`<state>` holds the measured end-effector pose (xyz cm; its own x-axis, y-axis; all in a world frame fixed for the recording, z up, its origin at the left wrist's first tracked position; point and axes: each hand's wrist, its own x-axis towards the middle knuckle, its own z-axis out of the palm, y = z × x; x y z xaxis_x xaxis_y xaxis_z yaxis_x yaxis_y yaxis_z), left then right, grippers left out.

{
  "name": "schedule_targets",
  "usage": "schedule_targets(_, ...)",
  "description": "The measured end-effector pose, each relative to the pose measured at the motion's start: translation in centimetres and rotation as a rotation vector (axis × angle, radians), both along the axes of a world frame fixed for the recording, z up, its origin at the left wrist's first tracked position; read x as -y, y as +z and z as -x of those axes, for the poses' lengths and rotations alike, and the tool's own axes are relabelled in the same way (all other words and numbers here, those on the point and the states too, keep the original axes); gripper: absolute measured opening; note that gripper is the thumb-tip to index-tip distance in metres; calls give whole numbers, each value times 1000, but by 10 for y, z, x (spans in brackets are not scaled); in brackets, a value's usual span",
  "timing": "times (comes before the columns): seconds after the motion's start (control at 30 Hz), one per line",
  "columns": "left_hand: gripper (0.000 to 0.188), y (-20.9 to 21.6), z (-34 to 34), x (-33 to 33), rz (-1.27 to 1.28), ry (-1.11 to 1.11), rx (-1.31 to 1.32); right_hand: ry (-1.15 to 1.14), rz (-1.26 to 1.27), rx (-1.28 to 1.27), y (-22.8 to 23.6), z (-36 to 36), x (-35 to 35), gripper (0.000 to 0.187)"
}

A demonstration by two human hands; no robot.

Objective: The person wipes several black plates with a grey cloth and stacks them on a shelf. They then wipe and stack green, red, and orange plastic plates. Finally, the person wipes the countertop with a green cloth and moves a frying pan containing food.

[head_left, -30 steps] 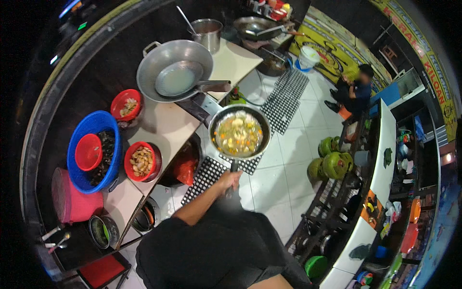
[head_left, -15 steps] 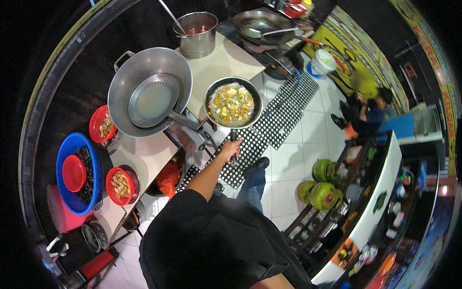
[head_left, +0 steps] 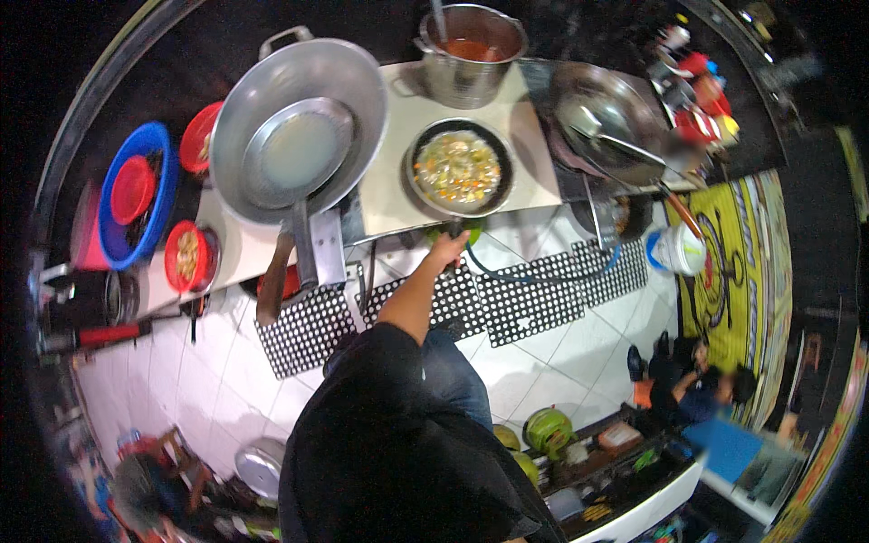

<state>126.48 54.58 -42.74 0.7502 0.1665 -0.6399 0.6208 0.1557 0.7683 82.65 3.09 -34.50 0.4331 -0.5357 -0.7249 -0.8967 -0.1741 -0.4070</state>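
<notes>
My left hand (head_left: 448, 252) is wrapped round the black handle of a frying pan (head_left: 508, 170). In the pan lies a pale, soupy food (head_left: 458, 169) with orange and yellow pieces. The pan is over the light countertop (head_left: 385, 204), near its front edge; whether it rests there I cannot tell. Behind it stands a steel pot (head_left: 466, 81) of reddish liquid with a long handle leaning out. On the left is a big metal wok (head_left: 231, 118), with a perforated long-handled ladle (head_left: 303, 149) inside it. My right hand does not show.
A dark wok (head_left: 625, 100) with a spatula (head_left: 625, 143) is on the right. Red bowls (head_left: 212, 258) and a blue basket (head_left: 165, 195) stand left. Dotted mats (head_left: 534, 303) cover part of the tiled floor. A white bucket (head_left: 679, 251) stands right; people (head_left: 697, 385) sit behind.
My view has swung round to the right. My left hand keeps hold of the frying pan, which has moved from beyond the counter's edge to over the countertop, in front of the pot.
</notes>
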Motion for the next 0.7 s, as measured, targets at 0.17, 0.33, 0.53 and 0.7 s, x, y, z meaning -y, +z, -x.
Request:
schedule_targets(0.17,49,-27,2,-1,-382,-28,-65,225,-17,59,6,-94,84,14)
schedule_targets(0.33,56,18,92,-3,-206,-274,-163,323,-293,246,12,-201,6,13)
schedule_targets(0.53,86,137,293,-113,604,574,6,829,-512,454,11,-303,-229,15)
schedule_targets(0.7,83,276,333,-200,720,768,286,1266,-754,347,55,-312,-457,37)
